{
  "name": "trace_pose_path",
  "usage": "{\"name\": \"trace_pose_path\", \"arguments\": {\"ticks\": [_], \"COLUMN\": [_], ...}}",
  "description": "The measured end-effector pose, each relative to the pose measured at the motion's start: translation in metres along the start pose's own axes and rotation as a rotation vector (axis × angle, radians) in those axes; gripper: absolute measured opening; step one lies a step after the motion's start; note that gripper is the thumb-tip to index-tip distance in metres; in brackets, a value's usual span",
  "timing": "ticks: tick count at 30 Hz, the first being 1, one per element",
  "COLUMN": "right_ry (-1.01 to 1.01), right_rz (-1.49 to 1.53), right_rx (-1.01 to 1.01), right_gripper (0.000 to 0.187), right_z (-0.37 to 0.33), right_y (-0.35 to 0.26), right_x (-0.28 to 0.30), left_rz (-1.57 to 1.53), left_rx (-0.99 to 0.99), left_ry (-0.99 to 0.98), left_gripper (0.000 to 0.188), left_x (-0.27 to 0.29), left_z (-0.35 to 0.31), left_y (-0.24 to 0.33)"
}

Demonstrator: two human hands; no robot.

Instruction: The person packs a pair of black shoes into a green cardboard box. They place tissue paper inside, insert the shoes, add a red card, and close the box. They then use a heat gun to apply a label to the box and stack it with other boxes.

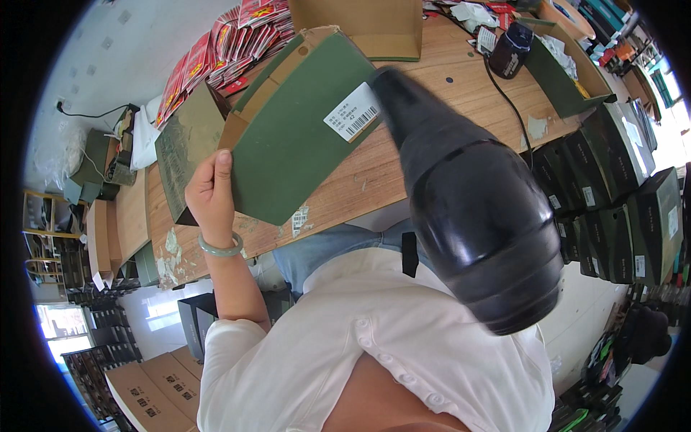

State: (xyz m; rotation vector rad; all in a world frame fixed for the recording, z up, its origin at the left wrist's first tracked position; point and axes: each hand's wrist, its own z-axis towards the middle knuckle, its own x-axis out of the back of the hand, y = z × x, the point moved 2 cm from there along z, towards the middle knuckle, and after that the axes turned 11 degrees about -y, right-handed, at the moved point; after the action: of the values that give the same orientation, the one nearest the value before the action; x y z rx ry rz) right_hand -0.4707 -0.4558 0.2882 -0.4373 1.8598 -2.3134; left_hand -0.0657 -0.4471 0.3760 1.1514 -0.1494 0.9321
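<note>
The left hand (209, 183) grips a matte green cardboard box (288, 158) by its left edge, thumb flat on the smooth outer face, fingers closed round the brown inner wall; the box is tilted above the near part of the wood-grained tabletop (453, 79), a glossy white label (351, 113) on its face; a polished bracelet (221, 247) circles the wrist.

A shiny black tool (482, 209), bulbous and ridged, tapers to a nozzle just beside the label in this view; it is blurred, perhaps a hair dryer; the right hand is out of sight, so I cannot tell how its fingers stand.

Behind lie fanned red packets (219, 54); a squat dark jar (512, 50) stands to the right, near stacked dark boxes (612, 209).
</note>
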Motion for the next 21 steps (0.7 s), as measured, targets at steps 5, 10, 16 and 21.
{"name": "trace_pose_path", "arguments": {"ticks": [5,10,16,21], "right_ry": [0.006,0.019,0.018,0.017], "right_rz": [-0.005,-0.004,-0.004,-0.001], "right_rx": [0.002,-0.003,-0.006,-0.01], "right_gripper": [0.036,0.035,0.035,0.035], "right_z": [0.0009,-0.0007,-0.0013,0.0007], "right_y": [0.0021,0.0005,0.0018,0.0016], "right_x": [-0.0018,-0.0001,0.0003,-0.0001], "left_rz": [0.0,0.004,0.003,-0.009], "left_rx": [-0.017,-0.03,0.007,0.03], "left_ry": [-0.006,-0.005,0.002,0.014], "left_gripper": [0.03,0.03,0.027,0.027], "left_x": [-0.0034,-0.0063,-0.0024,0.0016], "left_z": [-0.0008,0.0017,0.0011,0.0039], "left_y": [0.0026,0.0054,-0.0005,-0.0017]}}
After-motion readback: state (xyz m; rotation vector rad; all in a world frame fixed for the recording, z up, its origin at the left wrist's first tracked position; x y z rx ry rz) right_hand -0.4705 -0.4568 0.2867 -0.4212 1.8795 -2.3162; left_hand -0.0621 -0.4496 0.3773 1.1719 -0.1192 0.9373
